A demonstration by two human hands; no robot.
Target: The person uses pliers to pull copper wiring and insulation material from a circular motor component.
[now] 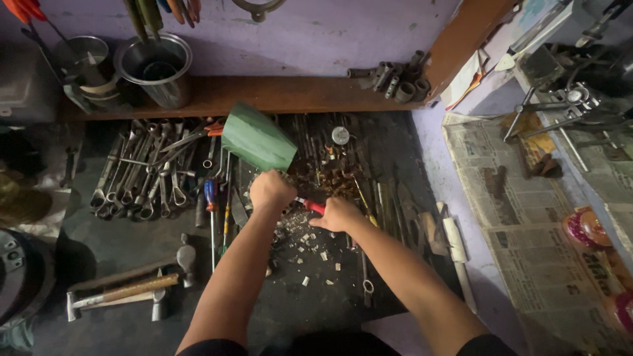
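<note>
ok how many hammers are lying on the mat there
2, both at the mat's lower left: one hammer with its head up near the left arm, the other hammer below it, beside it. More may be hidden among the tools.

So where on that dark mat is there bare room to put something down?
Bare mat lies between the spanners and the hammers. Another patch sits near the front edge, below the pale chips. Around both hands, left and right, tools crowd the surface.
</note>
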